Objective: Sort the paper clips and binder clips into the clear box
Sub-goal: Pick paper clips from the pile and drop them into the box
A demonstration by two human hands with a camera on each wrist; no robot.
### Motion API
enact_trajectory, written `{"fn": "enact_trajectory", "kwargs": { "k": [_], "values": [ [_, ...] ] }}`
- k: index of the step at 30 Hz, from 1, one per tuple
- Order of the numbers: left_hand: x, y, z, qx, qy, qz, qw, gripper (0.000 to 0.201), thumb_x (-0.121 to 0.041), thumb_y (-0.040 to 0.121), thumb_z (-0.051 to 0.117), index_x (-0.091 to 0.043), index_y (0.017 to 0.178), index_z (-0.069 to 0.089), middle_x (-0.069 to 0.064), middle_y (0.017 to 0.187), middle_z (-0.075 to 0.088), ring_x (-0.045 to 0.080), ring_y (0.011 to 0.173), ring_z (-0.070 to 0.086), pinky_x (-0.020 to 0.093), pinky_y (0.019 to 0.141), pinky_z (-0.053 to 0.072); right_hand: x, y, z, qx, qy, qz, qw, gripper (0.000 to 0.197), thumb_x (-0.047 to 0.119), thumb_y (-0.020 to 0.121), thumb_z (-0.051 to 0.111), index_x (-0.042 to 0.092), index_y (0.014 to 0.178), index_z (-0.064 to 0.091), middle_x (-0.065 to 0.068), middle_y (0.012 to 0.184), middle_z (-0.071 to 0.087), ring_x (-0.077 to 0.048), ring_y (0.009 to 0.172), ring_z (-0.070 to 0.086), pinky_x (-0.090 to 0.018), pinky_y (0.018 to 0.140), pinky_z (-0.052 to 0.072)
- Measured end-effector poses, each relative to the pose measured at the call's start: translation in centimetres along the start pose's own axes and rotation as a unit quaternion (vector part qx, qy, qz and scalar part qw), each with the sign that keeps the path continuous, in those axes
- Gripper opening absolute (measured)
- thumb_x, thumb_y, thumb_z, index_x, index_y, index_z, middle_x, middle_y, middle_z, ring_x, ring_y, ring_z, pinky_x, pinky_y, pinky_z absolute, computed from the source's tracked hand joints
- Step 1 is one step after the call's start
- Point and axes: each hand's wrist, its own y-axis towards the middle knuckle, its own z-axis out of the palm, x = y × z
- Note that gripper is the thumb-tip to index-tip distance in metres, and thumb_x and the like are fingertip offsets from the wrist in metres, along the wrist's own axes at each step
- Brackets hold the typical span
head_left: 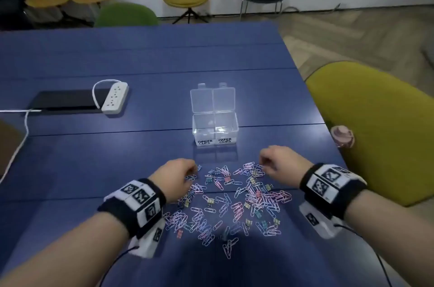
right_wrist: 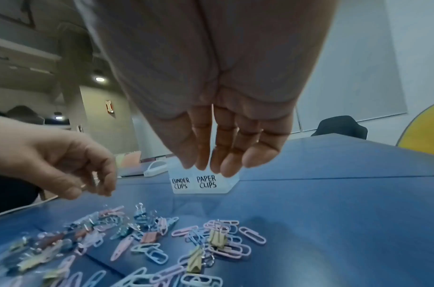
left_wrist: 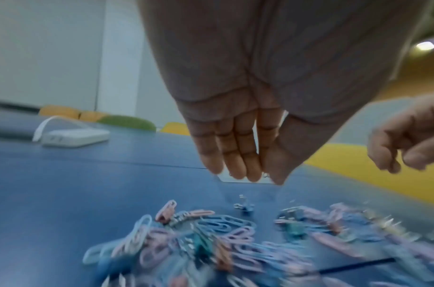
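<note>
Two hands hover over a scatter of pastel paper clips and small binder clips on a blue table, with the heap lying at 6 o'clock from the clear box. The box stands open toward the middle of the table, its lid tipped back at 12 o'clock, its front wall carrying two handwritten labels, "BINDER CLIPS" on the left cell and "PAPER CLIPS" on the right; through the clear walls it is hard to make out whether anything lies inside. The left hand sits at the heap's 10 o'clock edge, its fingers hanging close together and nearly straight, with one blue binder clip just beside the fingertips; whether they touch it cannot be told. The right hand sits at the heap's 1 o'clock edge, fingers drooping together with only a narrow gap to the thumb, and nothing can be seen held in them. The left wrist view smears the nearest clips into blur. A white power strip lies well apart at 9 o'clock from the box, and a yellow-green chair is cut off at the right edge.
</note>
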Motion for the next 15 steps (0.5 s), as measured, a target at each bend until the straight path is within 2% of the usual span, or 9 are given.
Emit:
{"fn": "enact_trajectory", "kwargs": {
  "k": [3,6,8,10,12,15],
  "values": [
    [0.5,2.6,-0.1,0.012,0.069,-0.036,0.997,0.038,-0.004,0.076,0.057,-0.020,0.111,0.057,-0.001,0.112,0.053,0.019,0.107,0.053,0.029,0.086,0.047,0.5,2.8,1.1,0.004,0.012,0.011,1.000,0.022,0.017,0.088,0.054,0.013,0.108,0.060,-0.005,0.103,0.051,-0.027,0.103,0.056,-0.024,0.083,0.037],
    [1.6,4.1,0.1,0.056,0.107,-0.056,0.991,0.040,-0.008,0.071,0.068,-0.017,0.108,0.056,0.001,0.108,0.049,0.020,0.099,0.052,0.030,0.081,0.046,1.0,4.6,2.6,0.051,-0.027,0.037,0.998,0.037,0.028,0.084,0.062,0.020,0.118,0.053,-0.005,0.119,0.047,-0.028,0.111,0.051,-0.036,0.094,0.045],
    [2.5,4.6,0.7,0.075,0.113,-0.054,0.989,0.040,-0.012,0.069,0.070,-0.017,0.105,0.055,0.000,0.104,0.049,0.018,0.089,0.050,0.029,0.076,0.046,0.8,5.3,3.5,0.070,-0.081,0.048,0.993,0.046,0.035,0.079,0.066,0.023,0.121,0.049,-0.005,0.121,0.044,-0.029,0.113,0.048,-0.041,0.093,0.047],
    [3.0,4.9,1.2,0.064,0.109,-0.045,0.991,0.038,-0.015,0.069,0.071,-0.018,0.102,0.054,-0.002,0.100,0.048,0.018,0.087,0.050,0.028,0.074,0.045,1.0,5.9,3.9,0.066,-0.093,0.041,0.993,0.049,0.035,0.078,0.068,0.024,0.121,0.048,-0.004,0.120,0.045,-0.028,0.109,0.051,-0.039,0.090,0.048],
    [3.2,5.0,1.6,0.053,0.116,-0.028,0.991,0.035,-0.021,0.069,0.071,-0.020,0.098,0.051,-0.004,0.097,0.049,0.018,0.089,0.053,0.031,0.077,0.048,1.2,6.2,4.2,0.065,-0.083,0.019,0.994,0.044,0.027,0.079,0.069,0.022,0.117,0.049,-0.004,0.117,0.048,-0.027,0.103,0.056,-0.034,0.083,0.049],
    [2.8,5.1,2.0,0.035,0.123,-0.008,0.992,0.028,-0.022,0.073,0.069,-0.022,0.095,0.051,-0.005,0.092,0.054,0.019,0.086,0.054,0.032,0.078,0.048,2.0,6.3,4.4,0.060,-0.103,-0.009,0.993,0.027,0.014,0.082,0.062,0.017,0.107,0.053,-0.005,0.108,0.055,-0.025,0.096,0.057,-0.029,0.070,0.043]
  ]
}}
